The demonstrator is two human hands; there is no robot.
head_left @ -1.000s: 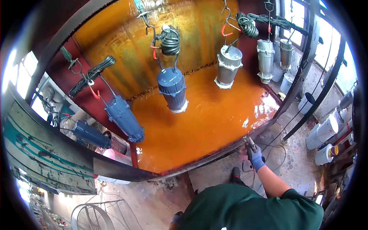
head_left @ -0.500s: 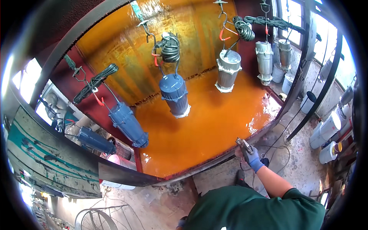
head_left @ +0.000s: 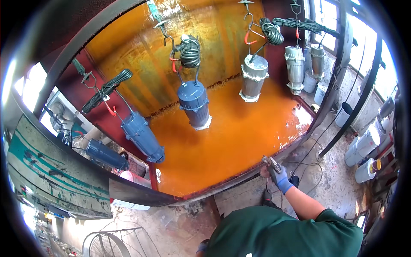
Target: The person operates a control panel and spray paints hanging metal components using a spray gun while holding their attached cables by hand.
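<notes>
My right hand (head_left: 280, 177), in a blue glove, is closed around a metal spray gun (head_left: 272, 163), held out over the front edge of the orange-floored booth. A hose (head_left: 268, 186) hangs below the gun. Of my left hand (head_left: 202, 247) only a bit of blue glove shows beside my body at the lower edge; its fingers are hidden. Beyond the gun, several cylindrical pump-like units dangle from hooks: a blue one (head_left: 195, 103) in the middle, another blue one (head_left: 142, 136) to its left, and silver ones (head_left: 254, 79) to the right.
Coiled black cables (head_left: 189, 53) hang above the units. A dark frame (head_left: 239, 182) edges the booth. At right stand white buckets (head_left: 364, 143) and a slanting post (head_left: 359, 105). Cables (head_left: 319, 171) trail over the floor. A fan with a wire guard (head_left: 105, 246) is at lower left.
My right hand and the spray gun have shifted slightly left. The hanging units sit a touch higher in the view, with little other difference.
</notes>
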